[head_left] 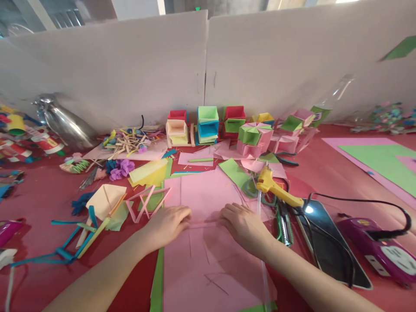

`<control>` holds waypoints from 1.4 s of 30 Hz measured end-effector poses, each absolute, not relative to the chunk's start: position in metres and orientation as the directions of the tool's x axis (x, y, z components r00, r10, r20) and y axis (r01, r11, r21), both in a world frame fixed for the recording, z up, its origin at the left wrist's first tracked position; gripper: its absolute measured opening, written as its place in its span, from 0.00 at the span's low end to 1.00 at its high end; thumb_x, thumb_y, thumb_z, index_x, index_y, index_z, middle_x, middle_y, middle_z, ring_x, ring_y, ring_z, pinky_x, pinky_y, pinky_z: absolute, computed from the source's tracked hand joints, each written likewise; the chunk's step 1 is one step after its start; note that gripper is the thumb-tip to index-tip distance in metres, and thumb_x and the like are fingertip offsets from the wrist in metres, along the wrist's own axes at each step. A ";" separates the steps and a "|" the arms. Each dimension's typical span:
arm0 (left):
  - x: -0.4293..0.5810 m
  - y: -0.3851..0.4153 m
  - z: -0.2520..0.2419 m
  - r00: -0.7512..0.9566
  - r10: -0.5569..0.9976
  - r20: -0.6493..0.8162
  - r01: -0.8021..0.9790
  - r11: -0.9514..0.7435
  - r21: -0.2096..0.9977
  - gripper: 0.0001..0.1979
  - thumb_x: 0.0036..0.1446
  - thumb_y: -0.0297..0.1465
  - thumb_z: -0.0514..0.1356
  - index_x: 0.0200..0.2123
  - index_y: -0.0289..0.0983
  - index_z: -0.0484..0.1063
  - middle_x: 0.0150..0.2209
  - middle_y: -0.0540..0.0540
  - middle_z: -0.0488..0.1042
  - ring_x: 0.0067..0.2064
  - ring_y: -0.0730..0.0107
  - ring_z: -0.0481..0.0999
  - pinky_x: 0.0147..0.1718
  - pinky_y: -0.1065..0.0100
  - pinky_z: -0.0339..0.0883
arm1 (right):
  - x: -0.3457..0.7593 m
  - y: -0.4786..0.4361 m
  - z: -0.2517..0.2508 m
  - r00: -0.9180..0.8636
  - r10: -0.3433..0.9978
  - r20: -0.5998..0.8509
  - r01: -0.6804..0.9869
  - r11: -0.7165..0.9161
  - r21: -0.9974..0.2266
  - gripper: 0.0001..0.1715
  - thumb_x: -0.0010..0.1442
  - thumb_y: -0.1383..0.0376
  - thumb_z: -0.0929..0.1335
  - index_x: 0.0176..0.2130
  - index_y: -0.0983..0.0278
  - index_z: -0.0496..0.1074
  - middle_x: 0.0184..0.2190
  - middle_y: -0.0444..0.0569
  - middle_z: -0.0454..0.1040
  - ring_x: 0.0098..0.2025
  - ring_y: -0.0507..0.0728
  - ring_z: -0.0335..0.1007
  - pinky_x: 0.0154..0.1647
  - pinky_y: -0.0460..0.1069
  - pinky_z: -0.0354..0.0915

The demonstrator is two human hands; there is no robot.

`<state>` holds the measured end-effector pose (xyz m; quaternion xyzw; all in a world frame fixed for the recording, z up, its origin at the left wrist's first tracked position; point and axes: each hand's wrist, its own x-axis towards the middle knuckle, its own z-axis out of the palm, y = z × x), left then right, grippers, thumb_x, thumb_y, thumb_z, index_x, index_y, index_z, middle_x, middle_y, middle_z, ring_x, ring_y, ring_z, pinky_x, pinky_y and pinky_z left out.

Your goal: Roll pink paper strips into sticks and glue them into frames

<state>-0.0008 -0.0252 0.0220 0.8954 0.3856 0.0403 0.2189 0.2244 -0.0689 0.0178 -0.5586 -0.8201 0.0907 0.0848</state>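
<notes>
Side by side over the large pink paper sheets, my left hand and my right hand grip the two ends of a narrow pink paper roll. The fingers of both hands are curled in and their tips are partly hidden. Creases or pencil-like lines mark the pink paper nearer to me. Left of my left hand stands a pink paper-strip frame. A yellow glue gun rests to the right, beyond my right hand, and a green-handled cutter lies near that wrist.
A phone and a purple power strip lie at right, with a black cable across them. Folded paper boxes stand along the back panel. At left are a metal jug, craft sticks and a blue strip frame.
</notes>
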 end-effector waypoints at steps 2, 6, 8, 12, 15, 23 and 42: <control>0.000 -0.026 0.023 0.706 0.703 -0.088 0.666 -0.618 0.418 0.05 0.57 0.26 0.51 0.32 0.38 0.65 0.33 0.50 0.70 0.35 0.70 0.70 0.32 0.70 0.59 | 0.224 -0.069 0.017 -0.379 0.921 0.089 0.882 0.389 -0.266 0.09 0.61 0.67 0.61 0.30 0.65 0.68 0.30 0.49 0.69 0.34 0.55 0.62 0.33 0.48 0.57; 0.000 -0.025 0.024 0.747 0.659 -0.092 0.644 -0.682 0.345 0.08 0.58 0.28 0.51 0.27 0.37 0.65 0.30 0.49 0.68 0.33 0.70 0.68 0.30 0.69 0.58 | 0.228 -0.069 0.014 -0.491 0.858 0.153 0.812 0.514 -0.276 0.13 0.62 0.70 0.59 0.30 0.65 0.70 0.31 0.50 0.68 0.34 0.54 0.60 0.33 0.47 0.57; -0.001 -0.024 0.024 0.760 0.643 -0.092 0.630 -0.696 0.345 0.06 0.57 0.31 0.54 0.28 0.37 0.66 0.31 0.50 0.68 0.32 0.70 0.68 0.29 0.70 0.57 | 0.231 -0.070 0.012 -0.523 0.839 0.148 0.790 0.543 -0.284 0.13 0.63 0.67 0.59 0.32 0.65 0.70 0.31 0.50 0.68 0.33 0.54 0.60 0.34 0.47 0.58; -0.002 -0.021 0.022 0.764 0.639 -0.094 0.627 -0.700 0.341 0.07 0.57 0.32 0.55 0.28 0.37 0.67 0.31 0.50 0.68 0.32 0.70 0.68 0.29 0.71 0.57 | 0.232 -0.069 0.011 -0.522 0.842 0.137 0.801 0.539 -0.260 0.13 0.63 0.66 0.60 0.33 0.66 0.70 0.31 0.50 0.69 0.34 0.54 0.61 0.34 0.47 0.58; -0.001 -0.021 0.021 0.759 0.646 -0.082 0.634 -0.704 0.319 0.10 0.58 0.31 0.53 0.27 0.37 0.68 0.29 0.50 0.68 0.32 0.70 0.69 0.29 0.70 0.57 | 0.231 -0.069 0.011 -0.506 0.853 0.130 0.827 0.523 -0.207 0.14 0.63 0.67 0.58 0.32 0.66 0.70 0.30 0.50 0.69 0.33 0.54 0.62 0.32 0.48 0.57; 0.002 -0.021 0.017 0.734 0.679 -0.001 0.626 -0.677 0.387 0.07 0.58 0.27 0.52 0.28 0.37 0.67 0.30 0.50 0.68 0.34 0.71 0.69 0.31 0.71 0.59 | 0.228 -0.068 0.009 -0.407 0.900 0.157 0.870 0.434 -0.233 0.08 0.60 0.69 0.62 0.32 0.64 0.69 0.29 0.48 0.70 0.33 0.54 0.62 0.32 0.47 0.56; -0.002 -0.026 0.020 0.791 0.600 -0.121 0.599 -0.718 0.355 0.11 0.59 0.30 0.51 0.26 0.37 0.67 0.27 0.51 0.67 0.29 0.73 0.68 0.27 0.72 0.56 | 0.230 -0.070 0.003 -0.520 0.835 0.181 0.835 0.542 -0.098 0.08 0.59 0.71 0.63 0.29 0.64 0.68 0.29 0.47 0.68 0.31 0.54 0.59 0.31 0.48 0.53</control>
